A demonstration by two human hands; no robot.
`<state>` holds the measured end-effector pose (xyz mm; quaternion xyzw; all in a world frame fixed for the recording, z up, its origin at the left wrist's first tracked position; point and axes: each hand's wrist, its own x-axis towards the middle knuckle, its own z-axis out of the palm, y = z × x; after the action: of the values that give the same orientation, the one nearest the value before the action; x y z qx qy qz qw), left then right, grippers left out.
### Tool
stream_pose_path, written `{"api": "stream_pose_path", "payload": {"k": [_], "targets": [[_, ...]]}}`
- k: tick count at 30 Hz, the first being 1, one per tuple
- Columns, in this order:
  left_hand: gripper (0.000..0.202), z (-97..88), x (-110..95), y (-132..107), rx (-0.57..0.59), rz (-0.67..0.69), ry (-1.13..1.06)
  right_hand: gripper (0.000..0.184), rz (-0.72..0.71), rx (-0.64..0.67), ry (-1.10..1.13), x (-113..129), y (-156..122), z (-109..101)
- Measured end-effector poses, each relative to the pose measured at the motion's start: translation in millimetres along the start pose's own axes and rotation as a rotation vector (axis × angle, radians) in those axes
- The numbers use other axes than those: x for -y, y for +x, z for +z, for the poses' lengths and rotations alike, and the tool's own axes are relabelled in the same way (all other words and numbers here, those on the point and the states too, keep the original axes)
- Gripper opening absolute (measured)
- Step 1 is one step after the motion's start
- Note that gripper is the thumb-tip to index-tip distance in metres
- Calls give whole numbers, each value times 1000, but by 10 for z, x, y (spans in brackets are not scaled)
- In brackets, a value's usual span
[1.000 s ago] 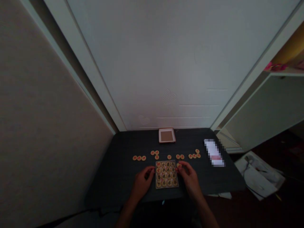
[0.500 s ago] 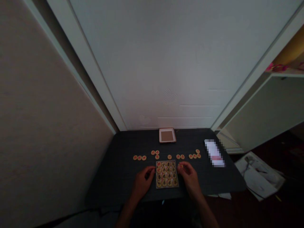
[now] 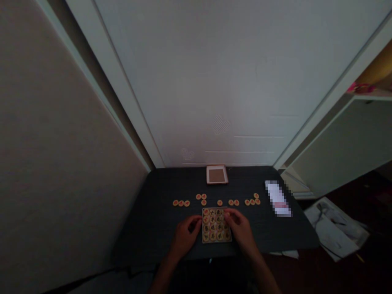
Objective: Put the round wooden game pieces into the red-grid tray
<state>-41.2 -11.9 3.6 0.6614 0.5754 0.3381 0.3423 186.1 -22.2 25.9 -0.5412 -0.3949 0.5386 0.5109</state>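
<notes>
A square box [image 3: 217, 242] holds rows of round wooden Chinese chess pieces, most with dark characters and a few with red ones. My left hand [image 3: 185, 237] is at the box's left edge, its thumb and fingers closed together against the rim. Over the upper right corner of the box is my right hand [image 3: 240, 228], thumb and fingers pinched. The fingertips largely hide the Chinese chess piece there. Beyond the box lie red-marked Chinese chess pieces [image 3: 181, 203] in small groups, with a single piece [image 3: 219, 202] just behind the box.
A shallow square lid [image 3: 217, 176] lies at the back of the dark table [image 3: 147, 220], against the white panel [image 3: 196, 102]. A phone [image 3: 278, 199] with a lit, blurred screen rests at the right. Right of the table stands a white box [image 3: 337, 228] on the floor.
My right hand has moved left with the piece, from beside the box to over its upper right corner. My left hand stays by the left edge. The view has shifted slightly.
</notes>
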Motion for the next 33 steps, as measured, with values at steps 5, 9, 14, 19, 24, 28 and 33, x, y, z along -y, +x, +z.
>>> {"api": "stream_pose_path", "payload": {"k": [5,9,14,19,24,28,33], "targets": [[26,25,48,-3,-9,7,12,49,73,67,104,-30,26,50],[25,42,89,-6,-13,26,41,54,96,92,148,-58,28,75],[24,35,89,-2,-19,47,60,48,72,84,104,-70,37,67],[24,24,64,1,-19,53,64,41,41,104,47,-92,48,53],[23,22,52,-8,-22,58,72,39,7,125,6,-113,50,62],[23,28,65,-3,-25,64,66,40,-11,104,-5,-133,61,58],[23,40,87,7,-25,59,64,40,-44,97,-64,-105,66,30]]}}
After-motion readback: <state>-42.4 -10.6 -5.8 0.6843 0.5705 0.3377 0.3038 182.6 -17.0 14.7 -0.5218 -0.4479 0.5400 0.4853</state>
